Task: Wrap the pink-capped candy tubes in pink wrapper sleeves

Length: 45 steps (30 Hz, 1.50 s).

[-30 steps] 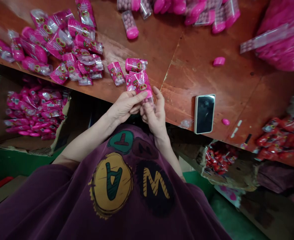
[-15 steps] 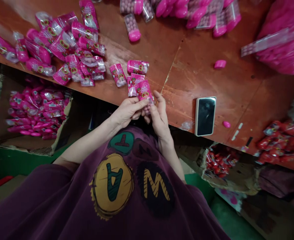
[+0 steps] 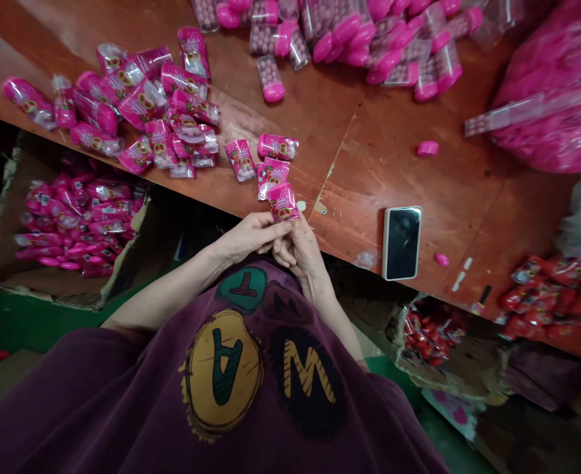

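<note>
Both hands meet at the near edge of the table: the left hand [image 3: 251,238] and the right hand [image 3: 303,253] are curled close, fingertips pinched on the lower end of one pink packet [image 3: 283,202], which stands up between them just over the table [image 3: 369,151] rim. Neither hand has anything else in it.

That packet looks light and a little stiff inside, with a glossy film skin – slippery, I would judge, and apt to crinkle or twist if squeezed at the loose ends. The firmer middle, where the printed label sits, seems the safer place to hold it; the sealed ends give less to grip.

Just beyond it lie three loose packets [image 3: 272,176], close enough to be nudged. Further left and far is the heap of wrapped packets [image 3: 147,112], and along the far edge a row of clear tubes [image 3: 350,39] with pink caps. To the right a phone [image 3: 402,242] lies flat near the rim, with a stray pink cap [image 3: 427,148] beyond it. Between the loose packets and the phone the wood is bare – the widest open patch within easy reach.

Below the table edge on the left a cardboard box [image 3: 4,197] holds more pink packets; on the right are red packets [image 3: 552,296].
</note>
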Motion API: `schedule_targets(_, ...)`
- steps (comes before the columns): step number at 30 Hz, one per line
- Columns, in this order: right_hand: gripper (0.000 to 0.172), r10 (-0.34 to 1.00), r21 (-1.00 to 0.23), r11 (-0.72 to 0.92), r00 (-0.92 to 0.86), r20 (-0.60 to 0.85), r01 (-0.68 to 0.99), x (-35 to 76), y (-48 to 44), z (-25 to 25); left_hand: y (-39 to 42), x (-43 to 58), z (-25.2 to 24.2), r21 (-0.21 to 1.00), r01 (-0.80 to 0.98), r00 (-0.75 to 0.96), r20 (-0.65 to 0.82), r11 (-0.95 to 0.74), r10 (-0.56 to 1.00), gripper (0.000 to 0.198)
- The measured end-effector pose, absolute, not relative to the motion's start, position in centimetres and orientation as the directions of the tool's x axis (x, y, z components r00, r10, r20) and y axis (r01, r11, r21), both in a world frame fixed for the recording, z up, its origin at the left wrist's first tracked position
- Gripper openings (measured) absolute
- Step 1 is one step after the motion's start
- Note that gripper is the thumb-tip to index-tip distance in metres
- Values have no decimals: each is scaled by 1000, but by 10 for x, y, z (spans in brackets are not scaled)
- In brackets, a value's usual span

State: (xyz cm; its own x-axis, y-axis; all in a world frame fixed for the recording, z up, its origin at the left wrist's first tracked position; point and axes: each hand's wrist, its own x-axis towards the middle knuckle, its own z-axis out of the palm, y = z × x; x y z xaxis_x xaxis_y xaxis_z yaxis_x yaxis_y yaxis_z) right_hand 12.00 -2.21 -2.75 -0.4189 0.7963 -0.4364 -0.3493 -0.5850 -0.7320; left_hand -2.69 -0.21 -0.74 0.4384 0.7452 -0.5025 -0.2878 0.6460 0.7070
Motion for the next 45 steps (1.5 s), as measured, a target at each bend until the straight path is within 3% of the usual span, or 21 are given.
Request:
schedule_targets(2,63,819,-817,-520,-415,-395,-249,118,-17,-26,-3,-44,3,735,-289,356,-513,614,782,41)
schedule_targets(5,52,952,-975,-166,-235,-197,146,119,1,-22,-9,-96,23,820,-366,-25,-481,440,876,26)
schedule_targets(6,50,974,-944,-27,-204,-99,329,120,8,-21,-14,-120,27,851,-391,-215,-455,351,864,23)
schedule_targets(8,49,967,-752,181,-253,19,634,121,22,-23,-29,-171,27,888,-414,-567,-422,198,708,37)
schedule_targets(9,49,954,-638,241,-298,19,731,120,28,-25,-39,-195,23,893,-425,-686,-426,150,590,38)
schedule_targets(11,47,938,-468,293,-346,-29,834,117,34,-31,-56,-229,9,863,-458,-762,-504,211,406,34)
schedule_targets(13,45,936,-394,298,-347,-55,869,113,34,-38,-66,-236,-4,851,-471,-780,-524,231,342,30)
schedule_targets(16,43,942,-377,302,-334,-21,875,108,29,-48,-55,-193,-11,867,-448,-746,-497,217,444,25)
schedule_targets(20,39,943,-346,318,-331,24,883,108,26,-54,-20,-105,-6,863,-316,-363,-494,394,790,38)
schedule_targets(22,39,945,-304,319,-327,26,897,108,28,-52,-8,-75,-7,899,-205,-199,-427,388,882,39)
schedule_targets(26,47,932,-188,359,-361,20,914,106,33,-47,6,-52,-16,950,-106,-136,-306,294,942,21)
schedule_targets(29,46,932,-151,360,-361,19,921,103,33,-45,12,-49,-20,940,-109,-99,-334,324,937,17)
schedule_targets(33,42,937,-196,349,-338,88,917,100,29,-53,16,-47,-20,925,-117,-118,-374,362,920,10)
schedule_targets(39,37,918,-304,369,-293,268,878,103,24,-69,18,-45,-20,920,-100,-160,-391,379,906,21)
schedule_targets(43,36,893,-383,396,-255,370,834,107,22,-74,21,-42,-25,963,100,-155,-233,250,960,4)
schedule_targets(45,34,889,-418,405,-242,389,814,111,22,-74,23,-41,-26,961,217,-115,-149,171,982,12)
